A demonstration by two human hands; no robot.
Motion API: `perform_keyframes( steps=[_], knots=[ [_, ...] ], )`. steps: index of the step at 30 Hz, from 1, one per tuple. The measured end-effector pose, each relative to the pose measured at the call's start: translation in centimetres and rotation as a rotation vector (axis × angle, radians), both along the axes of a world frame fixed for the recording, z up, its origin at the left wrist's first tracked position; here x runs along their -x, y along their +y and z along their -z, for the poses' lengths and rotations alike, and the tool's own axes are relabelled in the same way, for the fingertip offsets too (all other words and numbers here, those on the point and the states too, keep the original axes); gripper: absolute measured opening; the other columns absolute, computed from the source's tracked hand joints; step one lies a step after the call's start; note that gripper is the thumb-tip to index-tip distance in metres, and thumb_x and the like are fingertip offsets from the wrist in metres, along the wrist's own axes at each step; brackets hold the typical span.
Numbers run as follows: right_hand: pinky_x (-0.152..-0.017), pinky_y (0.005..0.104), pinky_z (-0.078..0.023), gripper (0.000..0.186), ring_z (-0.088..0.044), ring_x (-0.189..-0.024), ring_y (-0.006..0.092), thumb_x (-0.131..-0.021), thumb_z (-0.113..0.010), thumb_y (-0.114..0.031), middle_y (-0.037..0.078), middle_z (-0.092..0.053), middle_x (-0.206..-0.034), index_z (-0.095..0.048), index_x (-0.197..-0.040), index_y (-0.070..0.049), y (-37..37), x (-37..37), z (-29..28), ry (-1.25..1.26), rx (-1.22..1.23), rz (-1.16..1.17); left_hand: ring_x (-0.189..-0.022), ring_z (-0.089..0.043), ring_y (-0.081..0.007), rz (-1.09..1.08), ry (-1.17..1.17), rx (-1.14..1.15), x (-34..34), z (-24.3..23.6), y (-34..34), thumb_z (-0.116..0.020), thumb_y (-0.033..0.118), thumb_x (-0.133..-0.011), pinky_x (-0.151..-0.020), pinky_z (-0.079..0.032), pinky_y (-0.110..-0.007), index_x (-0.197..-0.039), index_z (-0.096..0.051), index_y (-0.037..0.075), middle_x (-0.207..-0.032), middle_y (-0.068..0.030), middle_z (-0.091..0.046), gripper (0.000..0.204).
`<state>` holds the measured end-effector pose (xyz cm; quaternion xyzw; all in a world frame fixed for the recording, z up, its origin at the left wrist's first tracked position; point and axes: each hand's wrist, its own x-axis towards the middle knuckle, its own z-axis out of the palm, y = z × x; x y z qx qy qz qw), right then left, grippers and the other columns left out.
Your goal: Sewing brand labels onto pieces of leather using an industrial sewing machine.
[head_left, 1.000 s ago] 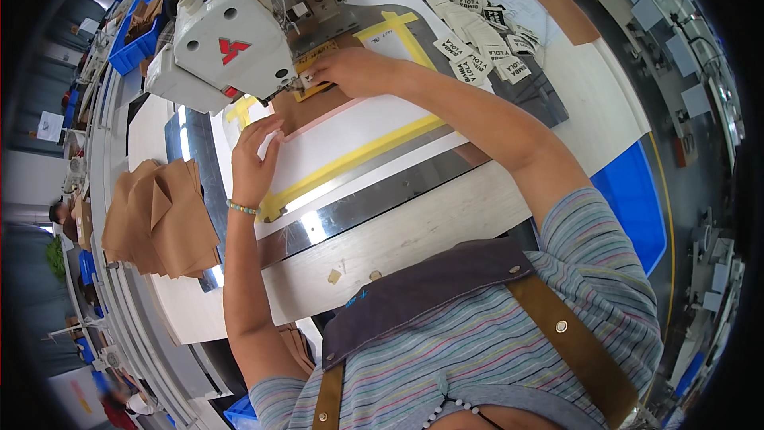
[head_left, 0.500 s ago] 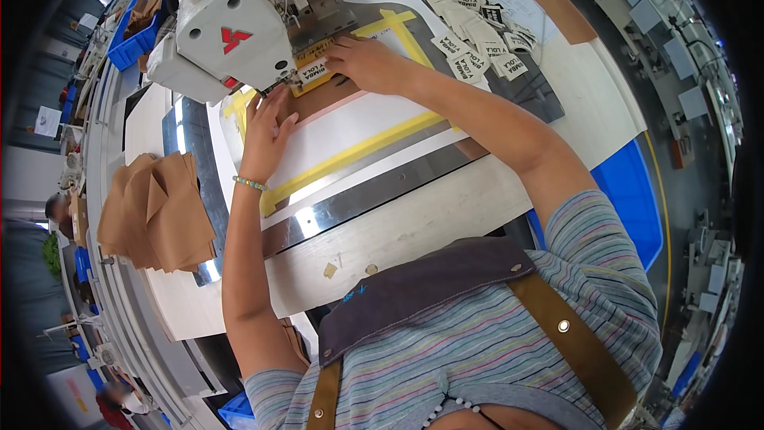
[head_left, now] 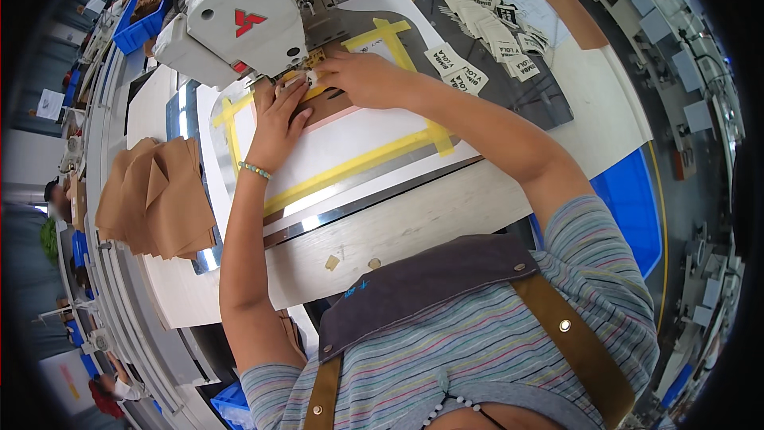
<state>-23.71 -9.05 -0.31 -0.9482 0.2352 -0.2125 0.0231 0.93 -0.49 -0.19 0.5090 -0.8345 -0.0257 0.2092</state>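
Looks mid-piece, plenty left

Left hand (head_left: 274,129): fingers are resting spread over the brown panel (head_left: 328,105). Right hand (head_left: 368,81): fingers are sitting bent at a white label (head_left: 311,78), grip unclear. Stitched? Can't tell. Loose labels (head_left: 480,24) are lying right of the fingers, brown stack (head_left: 171,207) left.

Sewing mach. head (head_left: 247,20) at back of counter (head_left: 414,211), L of ctr. Tape frame (head_left: 350,173) on counter in front of it; panel (head_left: 320,106) within, partly under mach. L hand (head_left: 278,123) at panel's L end, R hand (head_left: 368,80) at its R. Sheet stack (head_left: 151,199) far L on counter. Label pile (head_left: 493,28) back R; 2 loose labels (head_left: 458,70) betw. R hand & pile. Drawing (head_left: 529,9) just R of pile, flat piece (head_left: 573,17) at its R edge. Scraps (head_left: 333,261) nr front edge. Tub (head_left: 633,207) beyond counter's R edge; bin (head_left: 147,28) back L, pcs in it.
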Motion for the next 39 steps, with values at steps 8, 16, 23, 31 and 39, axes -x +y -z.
perform_keyframes(
  steps=[8, 16, 23, 31, 39],
  knots=[
    [-0.110, 0.0404, -0.051, 0.029, -0.061, -0.130, 0.0286, -0.097, -0.062, -0.003, 0.006, -0.066, -0.140, -0.074, -0.122, -0.008, -0.9, 4.3, -1.1, -0.328, -0.264, 0.102, -0.140, -0.044, -0.0414, 0.066, -0.029, 0.004, -0.8, -0.9, -0.8, -0.068, 0.020, -0.099, -0.124, -0.031, -0.049, -0.141, -0.065, 0.007, -0.153, -0.0059, -0.059, 0.044],
    [-0.110, 0.0413, -0.050, 0.023, -0.061, -0.127, 0.0313, -0.098, -0.062, -0.004, 0.007, -0.067, -0.137, -0.073, -0.118, -0.005, -1.4, 4.4, -0.7, -0.373, -0.197, 0.091, -0.146, -0.044, -0.0404, 0.103, -0.102, -0.005, -0.8, -1.4, -1.3, -0.067, 0.013, -0.098, -0.120, -0.034, -0.047, -0.139, -0.066, 0.005, -0.150, -0.0089, -0.061, 0.041],
    [-0.111, 0.0424, -0.049, 0.031, -0.056, -0.131, 0.0312, -0.091, -0.057, 0.007, 0.007, -0.067, -0.136, -0.074, -0.115, -0.004, -1.8, 4.9, -0.4, -0.346, -0.231, 0.116, -0.146, -0.046, -0.0383, 0.120, -0.110, -0.014, -0.3, -1.7, -1.4, -0.065, 0.012, -0.099, -0.119, -0.033, -0.047, -0.139, -0.066, 0.004, -0.149, -0.0106, -0.062, 0.040],
    [-0.104, 0.0396, -0.053, 0.024, -0.060, -0.125, 0.0271, -0.093, -0.060, -0.002, 0.005, -0.071, -0.126, -0.078, -0.108, -0.007, -2.1, 5.0, -0.1, -0.401, -0.116, 0.132, -0.133, -0.051, -0.0378, 0.077, -0.103, 0.043, -0.5, -1.0, -2.9, -0.065, 0.017, -0.101, -0.116, -0.037, -0.046, -0.136, -0.069, 0.008, -0.142, -0.0118, -0.066, 0.036],
    [-0.110, 0.0418, -0.050, 0.028, -0.059, -0.130, 0.0295, -0.091, -0.059, 0.005, 0.006, -0.070, -0.130, -0.075, -0.112, -0.006, -2.2, 4.8, -0.2, -0.367, -0.197, 0.133, -0.122, -0.055, -0.0384, -0.091, 0.217, -0.067, -1.3, 0.0, -3.9, -0.062, 0.014, -0.104, -0.108, -0.043, -0.043, -0.122, -0.076, 0.004, -0.118, -0.0187, -0.070, 0.024]
  ],
)
